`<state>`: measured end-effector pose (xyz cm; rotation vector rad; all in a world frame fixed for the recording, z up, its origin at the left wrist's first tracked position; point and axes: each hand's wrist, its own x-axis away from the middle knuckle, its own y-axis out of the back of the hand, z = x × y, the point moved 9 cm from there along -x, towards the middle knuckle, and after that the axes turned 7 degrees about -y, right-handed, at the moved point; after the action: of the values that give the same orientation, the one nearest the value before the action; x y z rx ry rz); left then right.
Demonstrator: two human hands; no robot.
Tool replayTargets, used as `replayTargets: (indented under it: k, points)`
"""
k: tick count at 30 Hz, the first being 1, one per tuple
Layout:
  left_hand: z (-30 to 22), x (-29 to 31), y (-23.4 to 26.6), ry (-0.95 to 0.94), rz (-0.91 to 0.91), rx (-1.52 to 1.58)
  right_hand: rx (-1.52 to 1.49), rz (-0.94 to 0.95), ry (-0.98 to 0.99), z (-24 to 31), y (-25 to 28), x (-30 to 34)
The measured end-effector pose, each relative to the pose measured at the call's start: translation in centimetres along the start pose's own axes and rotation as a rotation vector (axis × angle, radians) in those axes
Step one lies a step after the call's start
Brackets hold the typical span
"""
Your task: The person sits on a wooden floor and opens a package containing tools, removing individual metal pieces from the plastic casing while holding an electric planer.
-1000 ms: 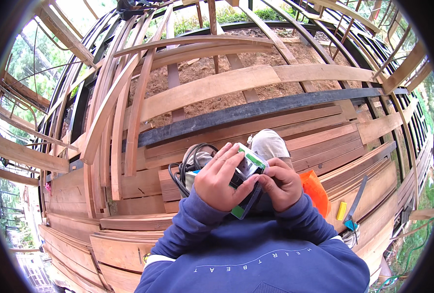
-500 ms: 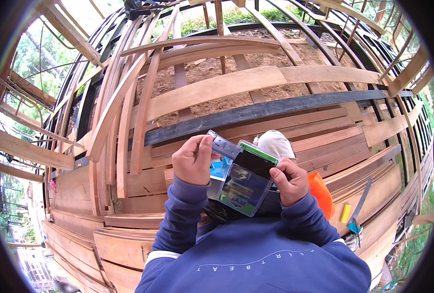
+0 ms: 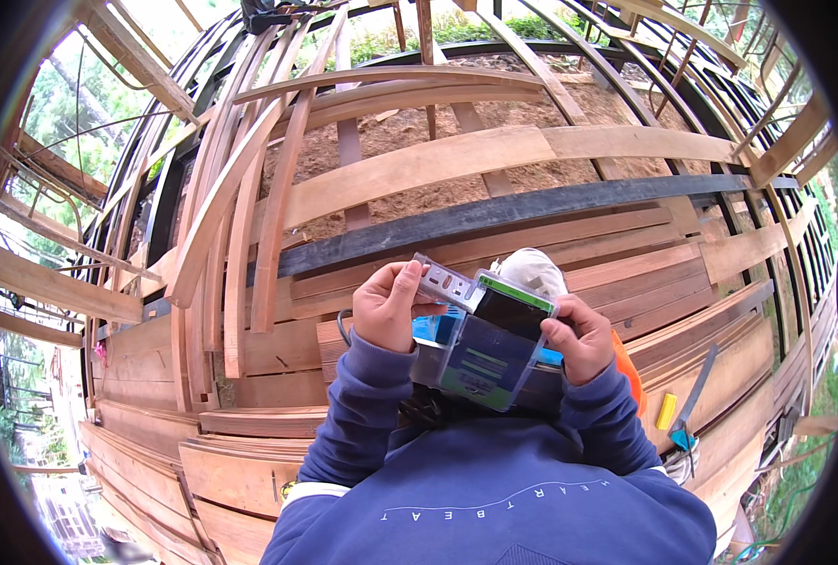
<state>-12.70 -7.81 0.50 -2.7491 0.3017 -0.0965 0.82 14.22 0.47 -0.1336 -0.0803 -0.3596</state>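
Between my two hands is a flat clear plastic case (image 3: 485, 363) with a dark and green printed front, tilted in front of my chest. A grey slotted piece (image 3: 449, 285) sticks out from its upper left corner. My left hand (image 3: 389, 306) pinches that piece between thumb and fingers. My right hand (image 3: 581, 341) grips the case by its upper right edge, thumb on the front. What lies inside the case cannot be made out. Behind it some bright blue thing (image 3: 428, 328) shows in part.
A pale rounded thing (image 3: 532, 268) sits just beyond the case. To the right are something orange (image 3: 631, 372), a yellow block (image 3: 666, 411) and a grey blade (image 3: 699, 386) with a teal handle. Wooden planks (image 3: 626, 259) and a black beam (image 3: 494, 215) surround me; loose boards (image 3: 221, 217) lean at left.
Both hands and the case have shifted a little to the right. The case has turned slightly, so its front catches the light differently. Both grips look the same.
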Motion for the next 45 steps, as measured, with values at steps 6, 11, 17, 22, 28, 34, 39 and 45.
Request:
replayTargets:
  k: [6, 11, 17, 22, 28, 34, 39, 45]
  points:
    - [-0.4, 0.5, -1.2, -0.059, 0.102, -0.123, 0.085, -0.107, 0.131, 2.7, 2.5, 0.0]
    - [1.4, 0.6, -2.3, -0.015, 0.304, -0.206, -0.108, -0.109, 0.201, 5.4, 1.8, 0.6]
    - [-1.6, 3.2, -5.7, -0.124, 0.423, -0.226, 0.164, 0.029, 0.326, 7.2, -0.5, 0.5]
    - [-2.1, 4.0, -6.5, -0.193, 0.515, -0.326, 0.470, 0.095, 0.340, 9.3, -3.1, 0.9]
    - [0.2, 4.1, -5.9, -0.096, 0.521, -0.103, 0.818, -0.031, 0.785, 10.8, -4.9, 2.8]
    - [2.0, 3.8, -5.0, -0.035, 0.477, 0.027, 0.964, -0.048, 0.912, 11.4, -5.9, 4.0]
    - [2.4, 3.9, -5.0, -0.002, 0.471, 0.096, 0.953, 0.014, 0.857, 11.3, -5.8, 3.8]
    - [1.7, 4.1, -5.2, -0.056, 0.470, 0.030, 0.648, 0.258, 0.484, 9.5, -5.5, 2.3]
